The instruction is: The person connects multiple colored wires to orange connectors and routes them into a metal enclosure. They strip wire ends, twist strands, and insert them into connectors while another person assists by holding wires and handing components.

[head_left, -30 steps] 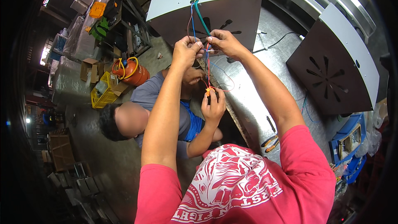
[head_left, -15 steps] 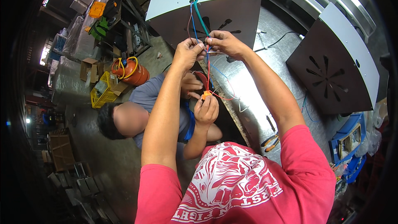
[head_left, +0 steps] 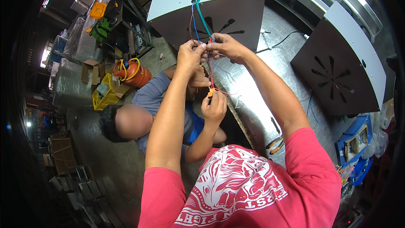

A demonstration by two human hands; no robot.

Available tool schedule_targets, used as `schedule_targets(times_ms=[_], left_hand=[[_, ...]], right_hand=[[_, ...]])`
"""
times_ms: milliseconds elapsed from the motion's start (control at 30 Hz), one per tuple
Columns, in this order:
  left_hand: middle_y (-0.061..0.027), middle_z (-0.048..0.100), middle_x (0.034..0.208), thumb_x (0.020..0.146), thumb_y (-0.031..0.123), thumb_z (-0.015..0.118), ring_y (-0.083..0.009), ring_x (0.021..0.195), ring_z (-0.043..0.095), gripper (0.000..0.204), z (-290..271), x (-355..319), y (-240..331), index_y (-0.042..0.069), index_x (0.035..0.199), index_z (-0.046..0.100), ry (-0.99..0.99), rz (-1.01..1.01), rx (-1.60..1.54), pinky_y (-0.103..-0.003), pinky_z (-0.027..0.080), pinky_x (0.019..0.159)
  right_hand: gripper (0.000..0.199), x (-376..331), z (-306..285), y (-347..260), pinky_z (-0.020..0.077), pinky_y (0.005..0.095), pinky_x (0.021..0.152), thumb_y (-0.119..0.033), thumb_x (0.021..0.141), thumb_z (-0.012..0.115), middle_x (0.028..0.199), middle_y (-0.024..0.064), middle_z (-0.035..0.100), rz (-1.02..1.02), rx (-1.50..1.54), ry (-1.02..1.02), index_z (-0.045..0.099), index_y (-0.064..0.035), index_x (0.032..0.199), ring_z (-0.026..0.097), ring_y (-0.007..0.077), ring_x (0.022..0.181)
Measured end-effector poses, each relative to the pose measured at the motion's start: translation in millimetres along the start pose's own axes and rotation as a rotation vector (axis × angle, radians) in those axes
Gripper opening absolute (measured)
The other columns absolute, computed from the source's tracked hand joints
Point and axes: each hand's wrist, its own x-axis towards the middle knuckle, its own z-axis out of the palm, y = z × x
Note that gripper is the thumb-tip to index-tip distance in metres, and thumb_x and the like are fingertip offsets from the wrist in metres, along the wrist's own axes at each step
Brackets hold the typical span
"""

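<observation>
My left hand (head_left: 190, 55) is closed in a pinch on thin wires below a metal box (head_left: 177, 27) with a pale top and a dark slotted front. My right hand (head_left: 230, 48) pinches the lower end of a green cable (head_left: 204, 20), where red and blue wires come out. The two sets of fingertips almost meet. A thin blue wire (head_left: 194, 22) runs from the same hole in the box to my left fingers. Below, a co-worker's hand (head_left: 214, 109) holds a small orange tool (head_left: 211, 92) against the red wires (head_left: 211, 74); the co-worker's other hand (head_left: 200, 78) touches the wires.
A crouching co-worker (head_left: 154, 97) is close at my left. Orange-handled pliers (head_left: 276, 145) lie on the metal table (head_left: 263, 114). A second slotted box (head_left: 337, 67) stands at the right, above blue bins (head_left: 354, 139). An orange gas cylinder (head_left: 137, 75) and a yellow crate (head_left: 106, 95) are on the floor.
My right hand has lowered slightly and come closer to my left. The co-worker's hand with the orange tool has risen a little along the red wires; the loose wire loops have shifted.
</observation>
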Motion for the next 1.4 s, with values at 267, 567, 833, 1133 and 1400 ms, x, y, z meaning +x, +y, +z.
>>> schedule_targets(times_ms=[267, 567, 833, 1133, 1400], left_hand=[[-0.0036, 0.07, 0.082, 0.096, 0.018, 0.07, -0.0089, 0.069, 0.066, 0.017, 3, -1, 5, 0.001, 0.098, 0.067, 0.042, 0.021, 0.075, -0.022, 0.053, 0.058], [-0.0032, 0.069, 0.077, 0.097, 0.025, 0.07, -0.009, 0.066, 0.065, 0.024, 11, 2, 2, 0.001, 0.091, 0.065, 0.085, 0.076, 0.185, -0.023, 0.051, 0.056], [-0.013, 0.073, 0.074, 0.095, 0.026, 0.07, -0.0174, 0.065, 0.073, 0.031, 17, 1, 8, -0.002, 0.085, 0.064, 0.194, 0.167, 0.284, -0.031, 0.056, 0.061], [-0.0069, 0.068, 0.068, 0.094, 0.031, 0.073, -0.012, 0.058, 0.063, 0.035, 15, 9, 9, 0.0, 0.083, 0.065, 0.228, 0.207, 0.364, -0.029, 0.05, 0.053], [-0.0062, 0.068, 0.067, 0.093, 0.03, 0.074, -0.0117, 0.058, 0.062, 0.034, 10, 12, 11, 0.0, 0.081, 0.064, 0.258, 0.262, 0.462, -0.029, 0.05, 0.054]], right_hand=[[0.016, 0, -5, 3, 0.0477, 0.0216, 0.064, -0.023, 0.099, 0.065, 0.082, -0.002, 0.061, 0.064, 0.075, -0.02, 0.059, -0.0077, 0.095, 0.054, 0.0054, 0.068], [0.023, 1, -9, 22, 0.0522, 0.0254, 0.077, -0.022, 0.095, 0.072, 0.094, 0.0032, 0.069, 0.0, 0.142, -0.066, 0.062, -0.0048, 0.107, 0.064, 0.0089, 0.083], [0.02, -3, -8, 23, 0.0535, 0.0238, 0.074, -0.018, 0.096, 0.071, 0.094, 0.0029, 0.068, -0.014, 0.229, -0.03, 0.062, -0.0039, 0.107, 0.066, 0.0095, 0.085], [0.02, -9, -9, 18, 0.053, 0.0247, 0.066, -0.019, 0.094, 0.072, 0.088, 0.0062, 0.068, 0.032, 0.304, -0.05, 0.062, -0.0038, 0.101, 0.063, 0.0106, 0.073], [0.018, -9, -6, 11, 0.0508, 0.0233, 0.061, -0.019, 0.094, 0.071, 0.085, 0.0062, 0.067, 0.034, 0.289, -0.034, 0.061, -0.004, 0.096, 0.061, 0.0105, 0.066]])
